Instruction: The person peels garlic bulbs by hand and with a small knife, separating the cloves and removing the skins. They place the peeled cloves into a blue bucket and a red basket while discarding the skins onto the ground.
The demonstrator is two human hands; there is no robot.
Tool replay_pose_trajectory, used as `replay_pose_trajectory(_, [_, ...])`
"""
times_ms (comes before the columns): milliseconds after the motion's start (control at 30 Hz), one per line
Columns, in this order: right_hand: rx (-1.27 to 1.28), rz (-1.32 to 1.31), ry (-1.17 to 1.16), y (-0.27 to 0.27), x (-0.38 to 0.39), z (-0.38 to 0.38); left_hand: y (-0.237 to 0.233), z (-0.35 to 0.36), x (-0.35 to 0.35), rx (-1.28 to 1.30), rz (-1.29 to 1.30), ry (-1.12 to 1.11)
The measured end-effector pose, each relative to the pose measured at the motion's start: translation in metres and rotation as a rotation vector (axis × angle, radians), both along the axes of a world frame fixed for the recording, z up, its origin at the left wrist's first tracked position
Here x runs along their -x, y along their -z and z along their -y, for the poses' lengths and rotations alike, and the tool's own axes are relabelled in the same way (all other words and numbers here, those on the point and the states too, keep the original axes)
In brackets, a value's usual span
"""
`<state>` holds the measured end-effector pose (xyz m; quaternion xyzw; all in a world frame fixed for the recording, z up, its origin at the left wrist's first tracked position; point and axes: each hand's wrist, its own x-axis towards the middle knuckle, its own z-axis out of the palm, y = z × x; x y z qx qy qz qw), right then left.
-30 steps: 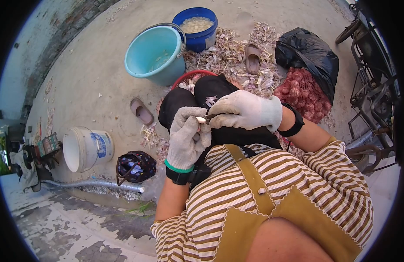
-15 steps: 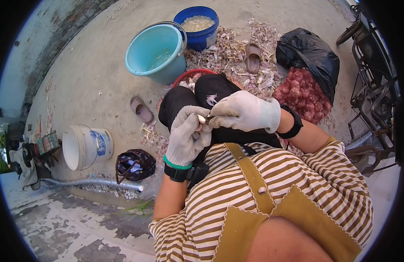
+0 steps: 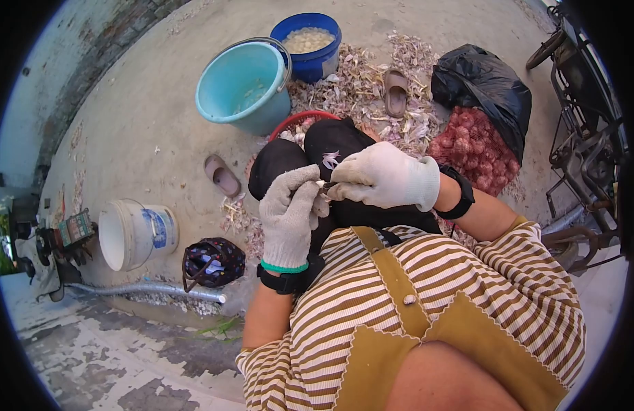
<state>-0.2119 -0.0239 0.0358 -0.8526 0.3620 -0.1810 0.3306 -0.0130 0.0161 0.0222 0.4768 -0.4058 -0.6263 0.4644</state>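
My left hand (image 3: 289, 209), in a white knit glove with a green cuff edge, pinches a pale garlic clove (image 3: 321, 183) above my lap. My right hand (image 3: 382, 177), gloved too, meets it there with bent, closed fingers. A small dark thing shows at the right fingertips, too small to name. A papery piece of garlic skin (image 3: 330, 160) lies on my dark trouser leg. Beyond my knees, a red basket (image 3: 304, 116) with garlic in it is partly hidden by my legs.
A turquoise bucket (image 3: 252, 109) and a blue bucket of peeled cloves (image 3: 324, 65) stand ahead. Garlic skins (image 3: 358, 85) litter the floor around a slipper (image 3: 395, 94). Right are a red net sack of garlic (image 3: 476, 147), a black bag (image 3: 485, 85) and a bike; left, a white bucket (image 3: 135, 233).
My left hand has turned and its fingers now cover more of the clove, which shows less than before. My right hand has stayed almost in place.
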Motion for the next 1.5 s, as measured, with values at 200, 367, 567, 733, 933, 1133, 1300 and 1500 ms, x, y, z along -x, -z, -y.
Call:
replay_pose_trajectory(200, [0.055, -0.047, -0.110, 0.000, -0.008, -0.009, 0.002, 0.003, 0.005, 0.064, 0.026, -0.124])
replay_pose_trajectory(367, [-0.085, -0.158, 0.048, -0.002, 0.007, -0.002, 0.005, 0.006, -0.003, -0.043, -0.341, -0.084])
replay_pose_trajectory(567, [0.063, -0.061, 0.112, -0.005, 0.002, 0.000, 0.008, 0.007, -0.001, -0.072, -0.486, -0.030])
replay_pose_trajectory(733, [0.151, -0.177, 0.153, -0.011, -0.005, -0.003, 0.001, 0.004, 0.004, -0.079, -0.407, -0.102])
replay_pose_trajectory(933, [0.256, -0.322, 0.157, -0.012, -0.007, -0.002, 0.005, 0.002, 0.007, -0.001, -0.180, -0.119])
replay_pose_trajectory(1133, [0.395, -0.366, 0.091, -0.011, -0.010, 0.000, 0.003, -0.004, 0.016, 0.069, -0.043, -0.195])
replay_pose_trajectory(1300, [0.312, -0.446, 0.028, -0.014, -0.015, -0.001, 0.006, -0.003, 0.014, 0.093, -0.021, -0.214])
replay_pose_trajectory(1500, [0.272, -0.195, -0.075, -0.008, -0.012, -0.004, 0.007, 0.004, 0.008, -0.090, -0.394, -0.176])
